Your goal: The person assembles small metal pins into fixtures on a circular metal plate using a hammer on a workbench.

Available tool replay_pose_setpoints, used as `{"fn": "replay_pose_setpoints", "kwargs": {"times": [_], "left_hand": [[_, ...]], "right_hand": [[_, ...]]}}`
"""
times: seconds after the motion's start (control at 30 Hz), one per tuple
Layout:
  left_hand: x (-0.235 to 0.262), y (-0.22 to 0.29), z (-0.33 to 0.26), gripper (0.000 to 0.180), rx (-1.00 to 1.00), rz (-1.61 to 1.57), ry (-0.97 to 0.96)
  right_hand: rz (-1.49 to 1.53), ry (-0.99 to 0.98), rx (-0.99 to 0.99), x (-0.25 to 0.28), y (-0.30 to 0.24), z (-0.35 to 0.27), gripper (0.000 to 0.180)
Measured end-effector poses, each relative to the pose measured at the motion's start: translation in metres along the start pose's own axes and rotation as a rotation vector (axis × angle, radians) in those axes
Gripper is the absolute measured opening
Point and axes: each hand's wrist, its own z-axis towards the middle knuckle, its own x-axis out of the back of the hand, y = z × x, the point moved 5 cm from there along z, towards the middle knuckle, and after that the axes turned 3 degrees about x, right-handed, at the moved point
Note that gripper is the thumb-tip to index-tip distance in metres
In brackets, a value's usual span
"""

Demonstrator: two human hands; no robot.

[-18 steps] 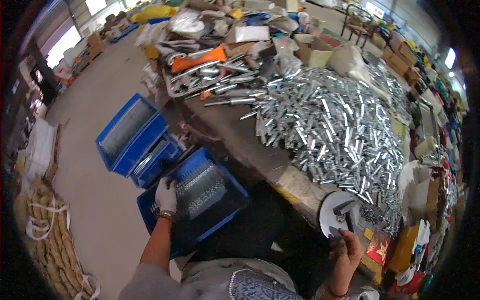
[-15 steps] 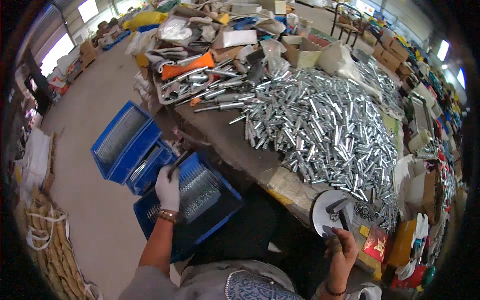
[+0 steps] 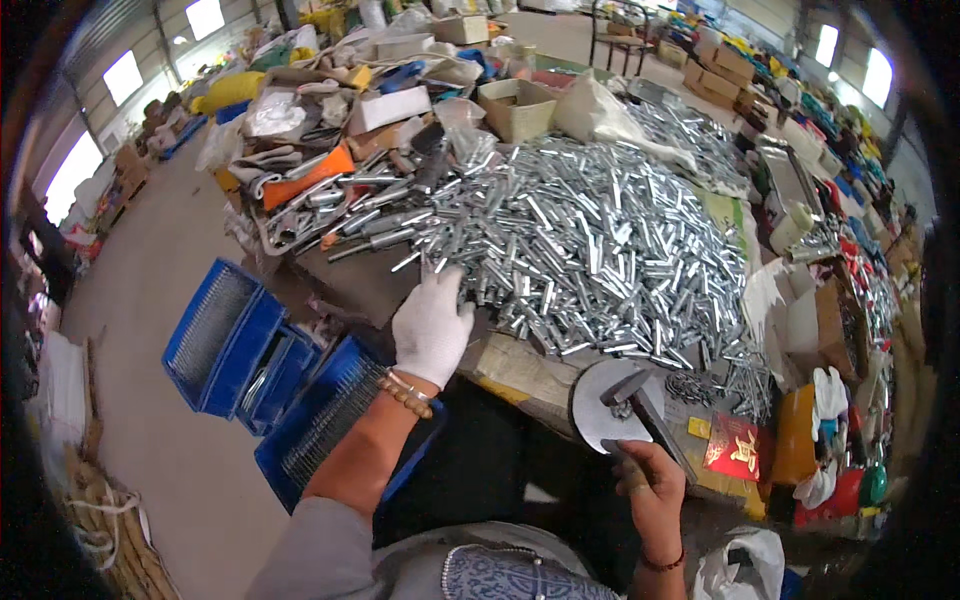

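Note:
My left hand [image 3: 431,322], in a white glove, reaches over the table edge and rests at the near rim of a big heap of shiny metal tubes [image 3: 590,240]; I cannot tell if it holds any. My bare right hand [image 3: 647,484] grips the handle of a small hammer [image 3: 640,405], whose head lies on a round grey metal disc [image 3: 600,405] at the table's front edge. Beads circle my left wrist.
Blue plastic crates [image 3: 225,335] filled with rows of metal pieces stand on the floor at the left, one [image 3: 330,425] under my left forearm. Boxes, bags and orange-handled tools [image 3: 310,175] crowd the table's far side. A red packet [image 3: 735,447] lies right of the disc.
My left hand has lifted from the blue crate on the floor and moved up to the edge of the tube heap. The right hand stays at the hammer.

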Motion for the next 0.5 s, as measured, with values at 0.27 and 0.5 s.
{"fn": "replay_pose_setpoints", "kwargs": {"times": [0.27,0.5], "left_hand": [[0.002,-0.013,-0.002,0.047,0.035,0.035,0.086],[-0.008,-0.015,0.005,0.045,-0.046,0.037,0.16]], "right_hand": [[-0.092,-0.033,0.074,-0.002,-0.019,0.008,0.029],[-0.144,-0.01,0.238,0.031,-0.049,-0.002,0.028]]}}
